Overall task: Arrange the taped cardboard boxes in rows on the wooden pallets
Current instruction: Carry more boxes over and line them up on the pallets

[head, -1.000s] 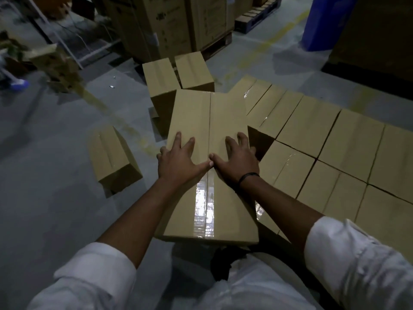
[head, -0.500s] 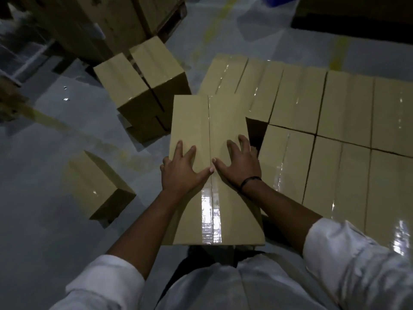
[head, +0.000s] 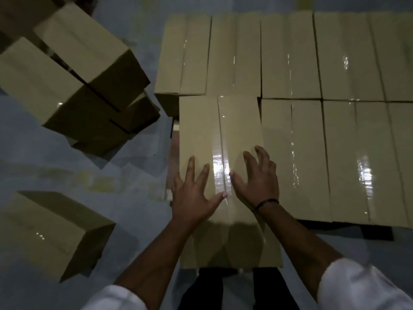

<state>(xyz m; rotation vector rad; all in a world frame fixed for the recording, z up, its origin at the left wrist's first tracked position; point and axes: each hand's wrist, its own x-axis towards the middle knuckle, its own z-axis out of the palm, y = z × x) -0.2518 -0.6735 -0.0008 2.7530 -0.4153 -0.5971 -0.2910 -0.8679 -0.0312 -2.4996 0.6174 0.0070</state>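
A taped cardboard box point(head: 220, 130) lies flat in front of me at the left end of the near row. Both hands lie on its top near the shiny tape seam. My left hand point(head: 194, 195) presses flat with fingers spread. My right hand point(head: 257, 177) touches the top with fingers spread and slightly arched. Two rows of taped boxes point(head: 312, 86) fill the space to the right and beyond, edge to edge. The pallet under them is mostly hidden; a reddish strip point(head: 173, 162) shows at the box's left side.
Loose boxes stand stacked on the grey floor at the upper left point(head: 73, 70). Another single box point(head: 51, 231) sits on the floor at the lower left. Bare floor point(head: 111, 175) lies between them. My dark trousers show under the box's near edge.
The box has slid forward and squared up beside the near row, closing the dark gap on its right. My view has tilted further down. My right fingers have lifted into an arch.
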